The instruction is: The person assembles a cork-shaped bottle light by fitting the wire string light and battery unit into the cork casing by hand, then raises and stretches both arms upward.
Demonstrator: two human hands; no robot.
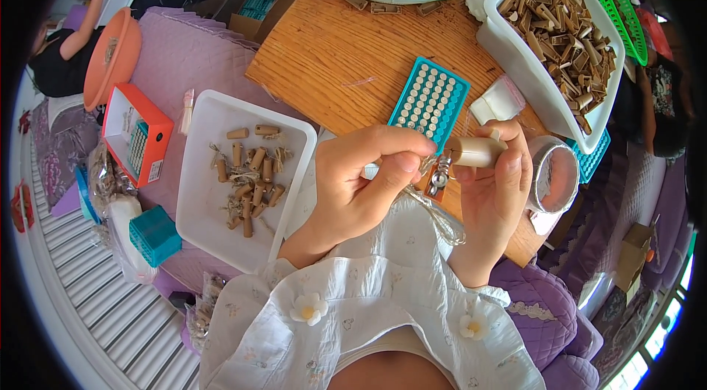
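Both hands meet just above the near edge of the wooden worktop [331, 51], close to the person's chest. The right hand [497, 184] is wrapped around a short, pale beige tube [475, 151], thumb along its near side and fingers curled over the top, so that it lies roughly level with its open end pointing left. The left hand [361, 180] is clenched into a pinch, thumb and forefinger pressed together on a thin strand right at the tube's mouth; a small silvery metal piece [440, 178] hangs between the two hands, just below that mouth, with a clear crinkled wrapper [442, 222] trailing under it. Both wrists are bent inward, forearms rising from the lower edge in white flowered sleeves. A teal perforated tray [429, 100] lies on the worktop just beyond the hands. To the left a white tray [213, 198] holds a scatter of brown tubes [250, 169]; to the upper right a white tub [530, 66] is heaped with more of them. A round roll of tape [554, 173] sits just right of the right hand.
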